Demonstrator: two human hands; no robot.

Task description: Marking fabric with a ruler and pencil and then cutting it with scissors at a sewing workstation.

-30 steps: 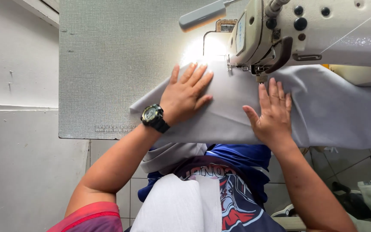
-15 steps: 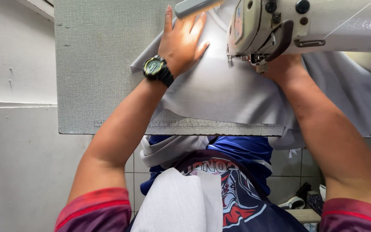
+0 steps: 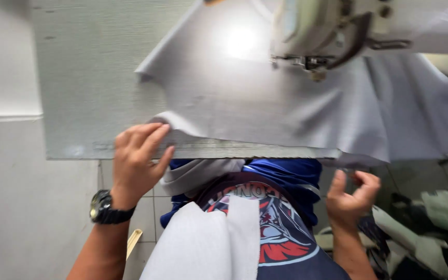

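fabric (image 3: 265,103) on table (image 3: 89,78), under sewing machine (image 3: 327,31)

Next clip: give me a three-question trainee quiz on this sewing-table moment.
1. True or false: the left hand rests at the near edge of the grey fabric.
2. Where is the right hand? A) flat on the fabric B) below the table edge, fingers curled, holding nothing visible C) on the sewing machine
3. Which wrist bears the black watch?

Key: 1 true; 2 B; 3 left.
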